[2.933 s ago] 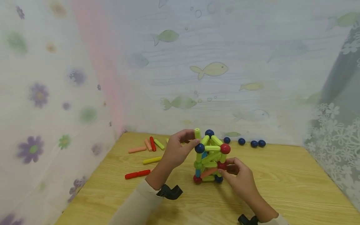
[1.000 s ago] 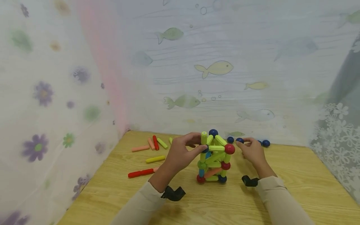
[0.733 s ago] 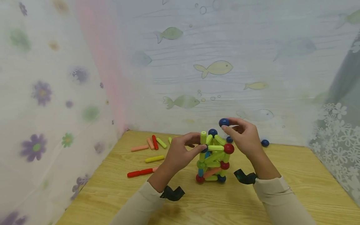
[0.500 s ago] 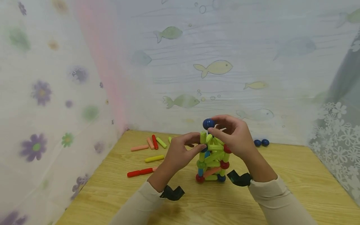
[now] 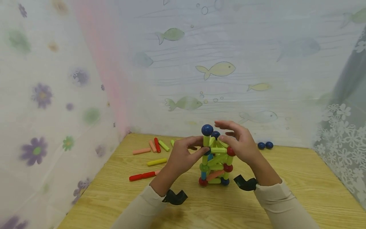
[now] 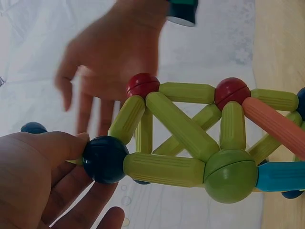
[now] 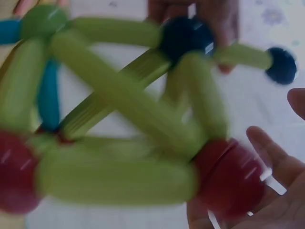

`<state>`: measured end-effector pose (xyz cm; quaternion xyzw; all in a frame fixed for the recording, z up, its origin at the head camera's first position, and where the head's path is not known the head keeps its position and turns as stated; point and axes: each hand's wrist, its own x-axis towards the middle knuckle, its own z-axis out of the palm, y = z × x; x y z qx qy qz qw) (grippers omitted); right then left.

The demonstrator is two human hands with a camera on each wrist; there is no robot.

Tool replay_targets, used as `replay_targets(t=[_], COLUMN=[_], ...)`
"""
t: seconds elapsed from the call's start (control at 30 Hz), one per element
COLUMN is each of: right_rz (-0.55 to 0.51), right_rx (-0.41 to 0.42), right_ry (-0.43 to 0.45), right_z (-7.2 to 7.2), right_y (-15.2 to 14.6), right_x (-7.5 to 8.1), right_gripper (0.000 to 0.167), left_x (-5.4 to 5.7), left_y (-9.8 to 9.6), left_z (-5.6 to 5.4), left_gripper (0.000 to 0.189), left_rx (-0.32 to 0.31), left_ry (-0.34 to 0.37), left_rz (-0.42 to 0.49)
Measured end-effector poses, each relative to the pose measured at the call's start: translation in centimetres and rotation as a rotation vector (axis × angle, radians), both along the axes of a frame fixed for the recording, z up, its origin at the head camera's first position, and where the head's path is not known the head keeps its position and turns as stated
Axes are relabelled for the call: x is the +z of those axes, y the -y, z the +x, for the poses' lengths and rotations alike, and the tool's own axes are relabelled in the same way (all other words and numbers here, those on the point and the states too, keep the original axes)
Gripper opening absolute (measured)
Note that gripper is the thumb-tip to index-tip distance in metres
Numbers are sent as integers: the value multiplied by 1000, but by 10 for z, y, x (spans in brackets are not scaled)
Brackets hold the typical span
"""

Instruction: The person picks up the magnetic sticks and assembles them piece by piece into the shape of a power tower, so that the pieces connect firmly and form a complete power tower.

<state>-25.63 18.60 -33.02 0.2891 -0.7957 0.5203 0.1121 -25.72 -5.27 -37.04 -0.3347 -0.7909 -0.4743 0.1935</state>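
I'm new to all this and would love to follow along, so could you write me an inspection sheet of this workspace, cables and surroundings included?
Surface: wood-grain table.
Job's things: ball-and-stick frame, standing; blue ball atop its upright green stick.
Clutter: loose sticks on the left; two blue balls at back right.
Hands: left hand grips the frame near its top; right hand beside it, holding nothing.
Cables: nothing seen.
Surroundings: fish-patterned backdrop; flowered sheet at left.

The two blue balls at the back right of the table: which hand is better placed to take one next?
Probably the right hand: its fingers are open, it holds nothing, and it is nearer to the blue balls. The left hand grips the structure at one corner.
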Motion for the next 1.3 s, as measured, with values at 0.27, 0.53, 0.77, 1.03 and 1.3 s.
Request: replay_targets(t=[0.27, 0.53, 0.77, 1.03, 1.3], right_rz=[16, 9, -6, 22, 26], right_rx=[136, 19, -60, -192, -188], right_ry=[124, 69, 27, -16, 35], right_z=[-13, -6, 7, 29, 35], right_y=[-28, -32, -29, -21, -15], right_x=[-33, -46, -51, -60, -62], right_gripper=[45, 38, 37, 45, 55], left_x=[-3, -5, -8, -15, -62], left_y=[-1, -1, -1, 14, 59], left_z=[-1, -3, -9, -46, -118], left_gripper=[40, 45, 46, 36, 27], left_rx=[27, 52, 96, 95, 345], left_ry=[17, 47, 80, 158, 430], left_rz=[-19, -3, -7, 47, -25])
